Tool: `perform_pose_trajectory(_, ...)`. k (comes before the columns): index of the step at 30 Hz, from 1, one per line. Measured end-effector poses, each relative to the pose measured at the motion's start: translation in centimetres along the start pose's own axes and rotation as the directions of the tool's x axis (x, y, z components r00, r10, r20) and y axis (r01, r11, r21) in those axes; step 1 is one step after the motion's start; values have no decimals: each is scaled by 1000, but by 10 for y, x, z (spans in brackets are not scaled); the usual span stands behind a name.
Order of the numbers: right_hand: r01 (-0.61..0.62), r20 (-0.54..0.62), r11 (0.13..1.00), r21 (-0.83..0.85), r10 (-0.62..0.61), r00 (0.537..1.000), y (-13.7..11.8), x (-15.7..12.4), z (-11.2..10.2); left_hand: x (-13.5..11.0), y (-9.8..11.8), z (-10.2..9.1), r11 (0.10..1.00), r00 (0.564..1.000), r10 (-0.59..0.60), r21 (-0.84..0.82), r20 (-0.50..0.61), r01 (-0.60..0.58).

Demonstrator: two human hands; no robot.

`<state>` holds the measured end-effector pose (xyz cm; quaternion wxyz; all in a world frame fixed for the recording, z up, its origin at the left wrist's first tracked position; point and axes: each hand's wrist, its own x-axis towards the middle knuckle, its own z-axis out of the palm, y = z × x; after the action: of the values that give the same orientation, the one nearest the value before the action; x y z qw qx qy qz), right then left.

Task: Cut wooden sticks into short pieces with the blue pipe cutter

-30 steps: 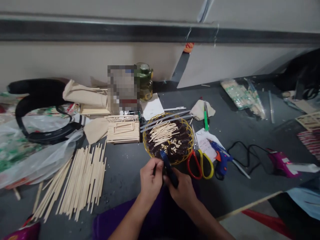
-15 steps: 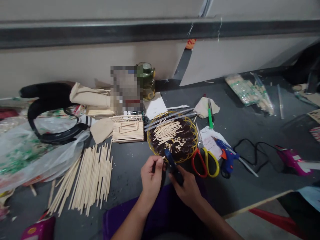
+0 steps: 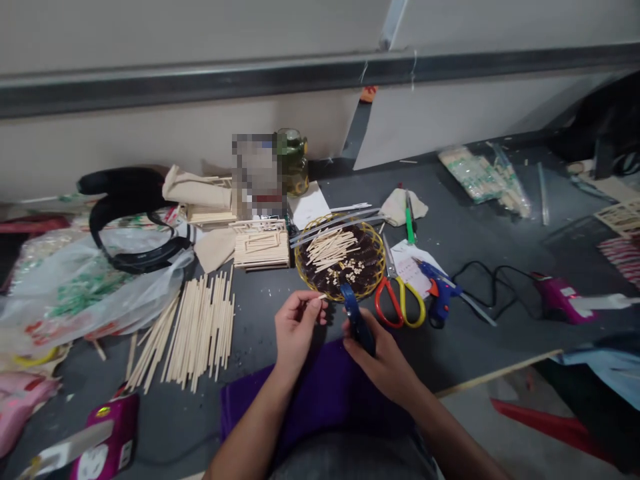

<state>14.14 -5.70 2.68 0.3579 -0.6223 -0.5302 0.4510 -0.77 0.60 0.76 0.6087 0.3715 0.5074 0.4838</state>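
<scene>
My left hand (image 3: 296,325) pinches a short thin wooden stick (image 3: 314,297) by its fingertips, just in front of the yellow wire basket (image 3: 302,275). My right hand (image 3: 383,357) is wrapped round a dark blue cutting tool (image 3: 356,318), its tip close to the stick's end. The basket holds cut stick pieces and small offcuts (image 3: 333,250). A purple cloth (image 3: 320,393) lies under both forearms.
A bundle of long wooden sticks (image 3: 197,330) lies to the left. Red-and-yellow scissors (image 3: 399,300) and a blue glue gun (image 3: 440,293) with a black cord sit to the right. A small stick frame (image 3: 262,245), a plastic bag (image 3: 90,287) and a black headband (image 3: 135,220) are behind.
The view has shifted, so everything sits slightly higher and to the right. My left hand's stick now points toward the cutter tip; both hands stay together in front of the basket.
</scene>
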Motion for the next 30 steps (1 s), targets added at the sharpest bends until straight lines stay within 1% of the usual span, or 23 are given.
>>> perform_pose_trajectory(3, 61, -39, 998, 16, -61, 997, 2, -2, 4, -3, 1, -1, 1000, 1000, 10, -15, 19, -10)
perform_pose_trajectory(7, 89, -156, 987, 133, -68, 985, -1, 0, 4, -9, 4, 0, 998, 997, 45, 47, 57, -47)
perform_pose_trajectory(11, 79, -205, 968, 239, -29, 978, -9, 11, 4, -19, 5, 1, 984, 995, 64, 160, 70, -75)
perform_pose_trajectory(16, -11, -204, 940, 342, 86, 975, -14, 21, 10, -28, 2, -2, 972, 991, 87, 211, 106, -108)
perform_pose_trajectory(19, -37, -174, 905, 424, 122, 977, -13, 21, 12, -29, 0, -8, 988, 987, 33, 146, 156, -56)
perform_pose_trajectory(21, -43, -131, 880, 474, 119, 984, -10, 22, 13, -28, -2, -12, 999, 977, -17, 44, 215, 8)
perform_pose_trajectory(23, -47, -105, 864, 501, 114, 988, -6, 22, 13, -25, -5, -15, 997, 958, -30, -60, 286, 49)
perform_pose_trajectory(26, -61, -104, 866, 496, 129, 986, 1, 23, 16, -21, -7, -16, 991, 928, 2, -124, 373, 48)
perform_pose_trajectory(30, -103, -90, 869, 485, 166, 982, 5, 23, 19, -17, -5, -14, 994, 911, 29, -112, 411, 18)
